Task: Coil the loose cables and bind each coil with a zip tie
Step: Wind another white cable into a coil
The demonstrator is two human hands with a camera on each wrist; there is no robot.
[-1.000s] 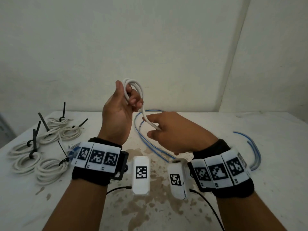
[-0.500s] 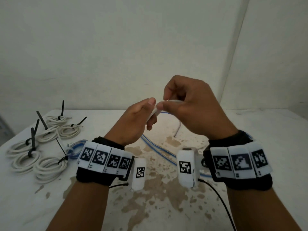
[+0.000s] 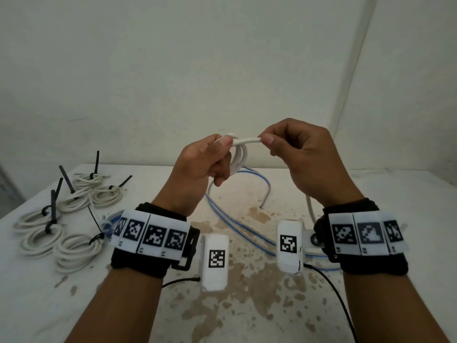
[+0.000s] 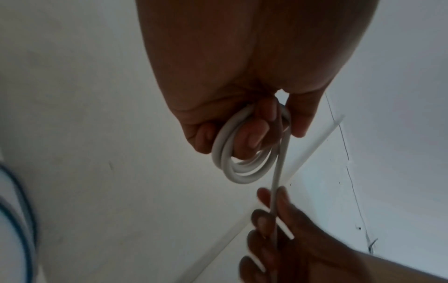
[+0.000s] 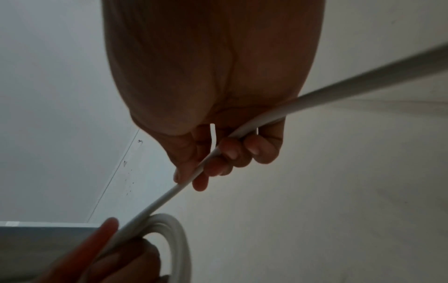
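Observation:
My left hand (image 3: 212, 157) grips a small coil of white cable (image 3: 239, 157) raised above the table; in the left wrist view the coil (image 4: 232, 164) loops round its curled fingers. My right hand (image 3: 274, 144) pinches the same cable's running length (image 3: 247, 141) just right of the coil, and the right wrist view shows that length (image 5: 194, 176) passing through its curled fingers. The rest of the white cable (image 3: 310, 209) hangs down behind the right wrist. A loose blue cable (image 3: 230, 219) lies on the table under both hands.
Several white coils bound with black zip ties (image 3: 74, 233) lie at the table's left side, with a small blue coil (image 3: 108, 221) beside them. The white table (image 3: 247, 305) is stained brown in the middle. Walls stand close behind and to the right.
Both hands rose and drew apart. The right hand brought the cable over to the left hand, and a straight stretch now spans between them at the top of the coil.

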